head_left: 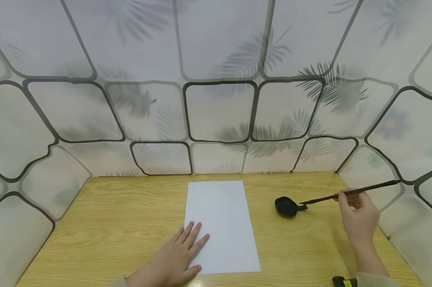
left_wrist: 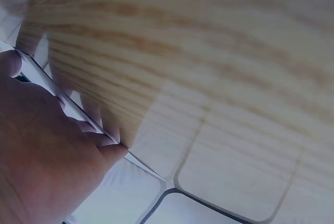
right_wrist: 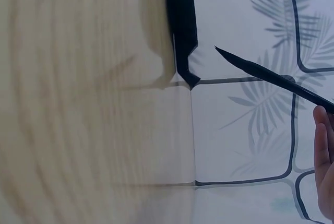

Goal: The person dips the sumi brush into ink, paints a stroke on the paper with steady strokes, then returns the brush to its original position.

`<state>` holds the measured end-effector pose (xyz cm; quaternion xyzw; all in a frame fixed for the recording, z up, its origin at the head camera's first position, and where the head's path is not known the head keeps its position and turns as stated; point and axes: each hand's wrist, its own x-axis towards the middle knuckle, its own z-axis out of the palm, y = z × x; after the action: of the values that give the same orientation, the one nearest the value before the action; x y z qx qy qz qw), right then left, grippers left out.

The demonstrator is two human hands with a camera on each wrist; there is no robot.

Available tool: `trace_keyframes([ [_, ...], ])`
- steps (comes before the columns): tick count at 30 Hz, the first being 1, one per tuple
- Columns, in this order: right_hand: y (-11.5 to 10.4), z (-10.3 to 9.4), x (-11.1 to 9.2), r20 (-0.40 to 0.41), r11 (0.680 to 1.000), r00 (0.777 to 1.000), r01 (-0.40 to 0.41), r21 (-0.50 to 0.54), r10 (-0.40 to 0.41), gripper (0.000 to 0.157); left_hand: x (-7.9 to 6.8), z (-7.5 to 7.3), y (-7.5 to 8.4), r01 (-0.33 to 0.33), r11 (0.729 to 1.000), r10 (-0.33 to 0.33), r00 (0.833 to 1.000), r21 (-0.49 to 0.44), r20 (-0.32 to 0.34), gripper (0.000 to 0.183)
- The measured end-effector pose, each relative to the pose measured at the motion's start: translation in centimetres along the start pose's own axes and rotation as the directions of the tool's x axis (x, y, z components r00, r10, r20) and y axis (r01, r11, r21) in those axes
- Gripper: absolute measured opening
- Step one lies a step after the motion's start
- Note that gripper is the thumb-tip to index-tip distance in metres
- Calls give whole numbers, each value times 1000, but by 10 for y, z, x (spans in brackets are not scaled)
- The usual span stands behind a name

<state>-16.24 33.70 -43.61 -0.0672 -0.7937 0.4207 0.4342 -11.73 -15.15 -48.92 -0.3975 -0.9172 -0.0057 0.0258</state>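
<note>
A white sheet of paper (head_left: 223, 227) lies on the wooden table, its long sides running away from me. My left hand (head_left: 178, 253) rests with spread, straight fingers on the paper's lower left side; the left wrist view shows this hand (left_wrist: 57, 145) flat along the table. At the right, my right hand (head_left: 361, 217) pinches a dark writing brush (head_left: 366, 189) around its shaft. The brush's pointed tip aims left, close by the short handle of a small black ink dish (head_left: 286, 207). In the right wrist view the brush (right_wrist: 271, 78) is raised off the table near the dish (right_wrist: 182, 25).
The wooden table (head_left: 122, 207) ends at a back wall (head_left: 219, 111) covered in a cobblestone and leaf pattern, with similar walls at both sides. A black object with a yellow patch (head_left: 345, 282) shows by the right sleeve at the lower edge.
</note>
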Motion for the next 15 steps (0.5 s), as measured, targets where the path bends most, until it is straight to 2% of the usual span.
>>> trace_keyframes([
  [9,-8,8,5,-21,997,998,-59,53,60,4,0,11,-3,-19,999,20,999,42,-33,75],
  [15,-15,13,6,-21,994,998,-48,97,51,10,0,2,0,-4,1000,4,1000,25,-2,74],
])
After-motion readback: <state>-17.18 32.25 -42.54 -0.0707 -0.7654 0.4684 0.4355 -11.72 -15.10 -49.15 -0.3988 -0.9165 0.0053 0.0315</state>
